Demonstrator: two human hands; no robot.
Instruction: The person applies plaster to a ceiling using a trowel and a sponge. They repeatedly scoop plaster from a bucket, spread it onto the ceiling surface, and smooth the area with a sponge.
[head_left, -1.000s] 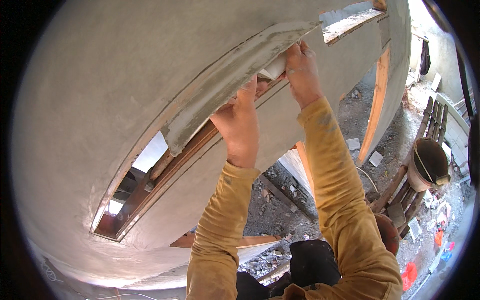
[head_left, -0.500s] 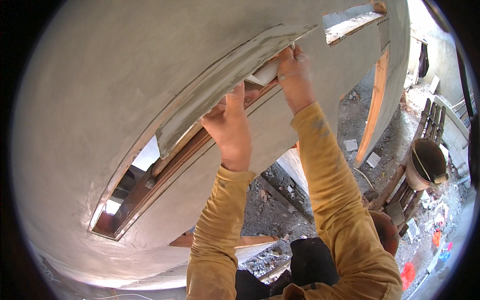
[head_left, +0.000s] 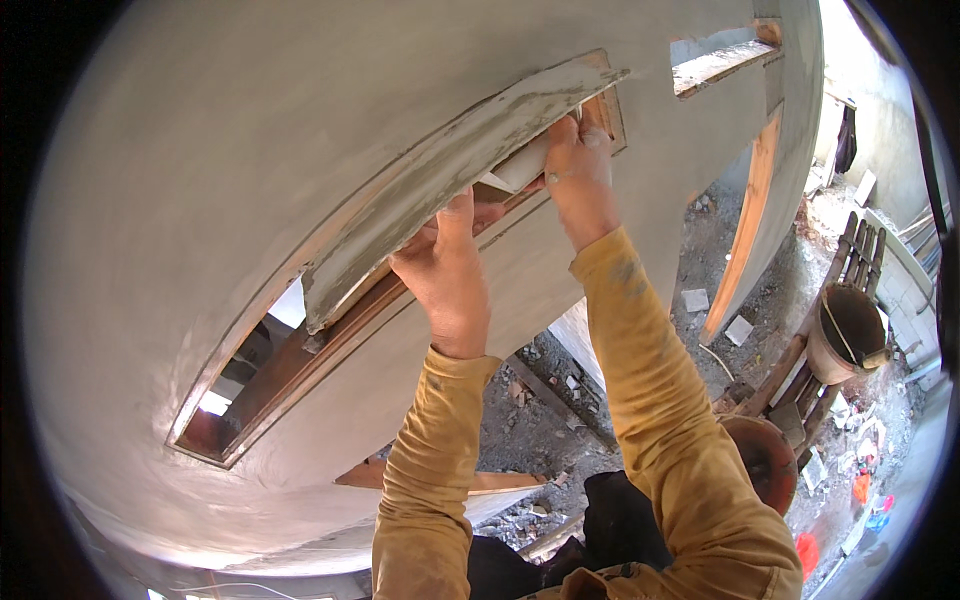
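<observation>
A long, narrow board smeared with grey plaster lies slanted across a wood-framed opening in a grey plastered wall. My left hand grips its lower edge near the middle, thumb up on the outside, fingers partly hidden behind it. Further right, my right hand is closed on the same edge close to the board's right end. Its fingertips are mostly hidden. Between my hands a white piece shows inside the opening; its kind is unclear.
Another opening and an upright wooden post stand to the right. A bucket sits on a rough pole bench, with a second reddish container nearer me. Rubble and broken pieces litter the ground.
The board's right end has come down with my right hand, uncovering the upper right corner of the wooden frame. Both hands keep their hold, and the whole view has shifted slightly.
</observation>
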